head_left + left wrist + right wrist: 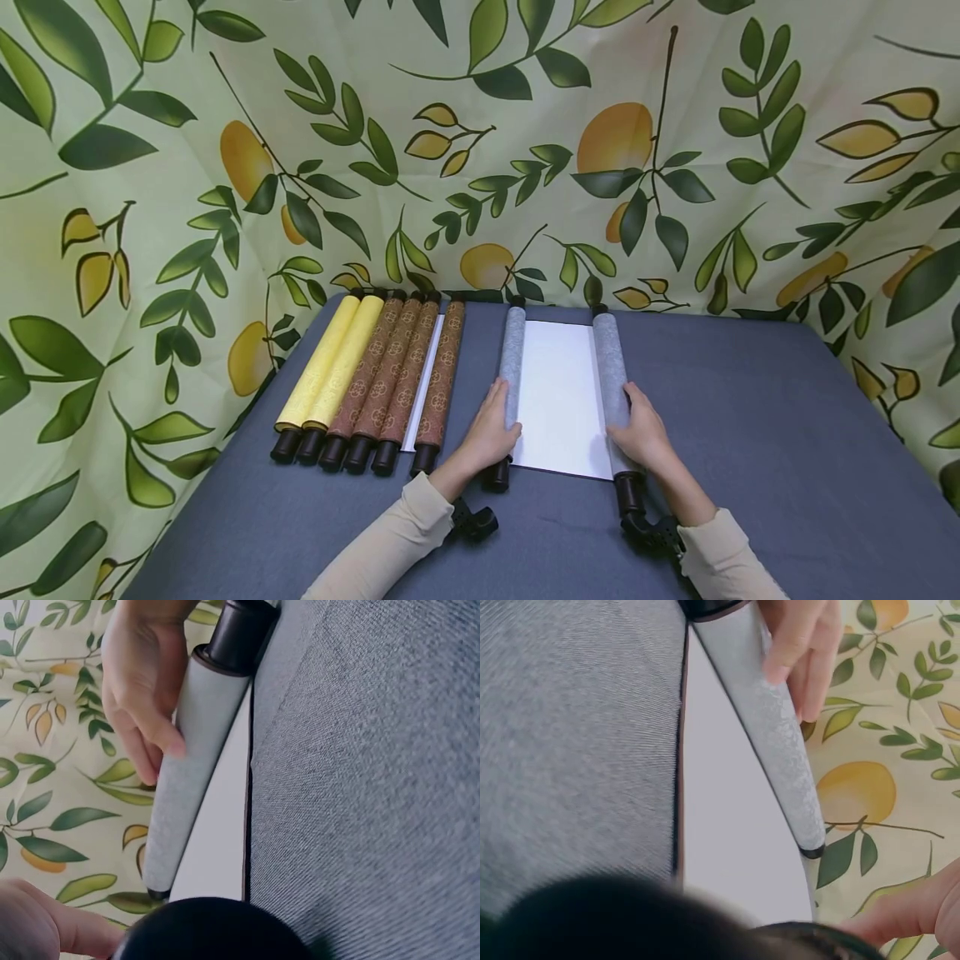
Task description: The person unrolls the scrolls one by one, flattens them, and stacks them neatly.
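A grey-blue scroll lies partly unrolled on the table, a white sheet [562, 392] spread between its left roll [513, 354] and right roll [611, 358]. Dark knobs cap both rolls. My left hand [491, 429] grips the left roll near its front end, thumb on the inner side. On the right roll, my right hand [641, 433] holds the matching spot. From the left wrist view, the right hand's thumb [161, 735] lies along the roll with the fingers behind it. The right wrist view shows the left thumb [780, 664] pressed likewise on its roll.
Left of the open scroll, rolled scrolls lie side by side: two yellow ones [322, 367] and several brown patterned ones [401, 367]. A white strip [423, 383] shows between two brown rolls. Leaf-printed cloth [480, 167] hangs behind the dark blue table [750, 417].
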A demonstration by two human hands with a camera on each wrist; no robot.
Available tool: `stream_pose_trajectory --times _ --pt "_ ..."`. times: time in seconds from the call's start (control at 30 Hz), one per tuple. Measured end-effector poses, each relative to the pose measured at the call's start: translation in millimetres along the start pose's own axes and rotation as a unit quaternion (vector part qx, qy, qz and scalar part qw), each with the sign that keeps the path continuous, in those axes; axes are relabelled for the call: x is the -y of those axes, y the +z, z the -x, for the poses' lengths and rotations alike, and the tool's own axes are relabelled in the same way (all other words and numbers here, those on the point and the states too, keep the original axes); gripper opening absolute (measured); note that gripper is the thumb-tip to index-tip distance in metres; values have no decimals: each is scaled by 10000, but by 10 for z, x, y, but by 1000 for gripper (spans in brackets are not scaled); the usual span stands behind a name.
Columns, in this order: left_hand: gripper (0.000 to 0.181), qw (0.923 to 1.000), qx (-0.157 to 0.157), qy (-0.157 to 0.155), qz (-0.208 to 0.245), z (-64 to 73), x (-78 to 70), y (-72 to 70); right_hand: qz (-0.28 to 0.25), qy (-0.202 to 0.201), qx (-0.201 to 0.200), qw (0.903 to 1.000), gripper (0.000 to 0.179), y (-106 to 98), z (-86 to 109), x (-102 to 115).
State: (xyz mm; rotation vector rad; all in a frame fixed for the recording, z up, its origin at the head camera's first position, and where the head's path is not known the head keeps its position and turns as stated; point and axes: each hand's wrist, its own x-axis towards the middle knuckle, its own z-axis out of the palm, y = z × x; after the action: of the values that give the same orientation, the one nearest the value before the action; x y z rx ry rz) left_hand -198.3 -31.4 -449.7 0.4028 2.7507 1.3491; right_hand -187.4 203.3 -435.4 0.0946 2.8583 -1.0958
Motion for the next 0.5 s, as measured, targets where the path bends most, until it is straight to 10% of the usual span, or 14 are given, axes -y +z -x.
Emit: stream_pose_trajectory --times 0.5 --pt "73 9996 88 -251 104 -1 -24 -75 -31 173 289 9994 75 -132 1 -58"
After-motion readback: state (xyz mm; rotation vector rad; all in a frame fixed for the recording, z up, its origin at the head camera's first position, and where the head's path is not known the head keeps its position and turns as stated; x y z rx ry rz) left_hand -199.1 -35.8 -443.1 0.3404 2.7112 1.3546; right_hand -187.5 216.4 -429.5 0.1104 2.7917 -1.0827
